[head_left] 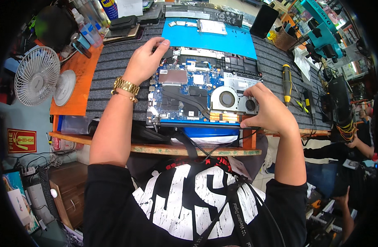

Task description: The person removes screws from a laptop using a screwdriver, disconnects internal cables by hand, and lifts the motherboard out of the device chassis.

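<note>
An opened laptop [193,99] lies at the front of the ribbed grey mat, showing its blue circuit board, a silver fan [224,98] and a copper heat pipe. My left hand [150,55] grips the laptop's back left corner, fingertips partly hidden. My right hand [271,109] grips the right side beside the fan, thumb at the front edge and fingers farther back. A blue pad [209,41] with small parts and a silver drive [211,26] lies behind the laptop, along with a long black battery [199,13].
A white fan [37,76] and bottles [87,29] stand left. A yellow-black screwdriver [286,84], pen holder [283,38] and teal microscope stand [320,29] are right. Cables cross the bench's front edge [164,150]. Other people [359,144] are at the far right.
</note>
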### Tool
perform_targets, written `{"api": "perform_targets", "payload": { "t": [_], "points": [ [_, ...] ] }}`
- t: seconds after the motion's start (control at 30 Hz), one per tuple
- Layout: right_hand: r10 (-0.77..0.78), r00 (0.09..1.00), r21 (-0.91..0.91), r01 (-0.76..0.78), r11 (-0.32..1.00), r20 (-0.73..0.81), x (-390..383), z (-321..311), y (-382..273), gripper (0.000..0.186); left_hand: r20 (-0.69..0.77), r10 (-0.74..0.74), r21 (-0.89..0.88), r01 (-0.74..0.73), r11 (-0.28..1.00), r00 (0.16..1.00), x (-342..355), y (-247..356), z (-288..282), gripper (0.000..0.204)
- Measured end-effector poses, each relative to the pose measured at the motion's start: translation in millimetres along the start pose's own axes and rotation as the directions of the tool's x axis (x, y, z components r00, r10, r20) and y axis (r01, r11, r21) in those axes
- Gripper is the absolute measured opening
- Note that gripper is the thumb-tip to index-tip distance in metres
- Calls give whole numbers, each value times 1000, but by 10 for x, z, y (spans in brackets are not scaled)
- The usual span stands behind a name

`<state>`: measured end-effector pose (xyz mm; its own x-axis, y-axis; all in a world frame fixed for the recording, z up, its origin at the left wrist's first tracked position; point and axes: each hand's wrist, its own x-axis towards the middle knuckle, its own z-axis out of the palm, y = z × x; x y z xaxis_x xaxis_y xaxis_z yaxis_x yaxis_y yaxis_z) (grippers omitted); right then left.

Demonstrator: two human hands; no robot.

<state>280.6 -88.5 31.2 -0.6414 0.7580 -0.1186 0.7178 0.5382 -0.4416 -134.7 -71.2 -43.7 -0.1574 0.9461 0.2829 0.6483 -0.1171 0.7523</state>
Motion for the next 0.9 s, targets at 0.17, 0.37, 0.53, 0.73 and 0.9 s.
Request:
{"api": "perform_targets", "payload": {
  "t": [0.17,0.37,0.53,0.73,0.9],
  "points": [
    [74,996,-11,-74,997,47,-71,-38,-59,83,-32,-12,30,13,999,999,-59,77,-27,66],
    [65,997,71,-68,995,35,-16,-51,-29,76,-64,-1,18,2,1000,998,-16,32,-24,63],
    [142,987,154,-151,976,68,99,-50,101,67,-68,22,-6,-22,1000,997,-31,15,-12,58],
    [67,989,156,-87,984,129,158,-115,182,65,-56,49,-14,-50,999,997,-46,2,-17,53],
    [2,993,130,-18,991,117,116,-123,111,66,-67,-8,-35,6,999,998,-23,-27,-85,44]
  ]
}}
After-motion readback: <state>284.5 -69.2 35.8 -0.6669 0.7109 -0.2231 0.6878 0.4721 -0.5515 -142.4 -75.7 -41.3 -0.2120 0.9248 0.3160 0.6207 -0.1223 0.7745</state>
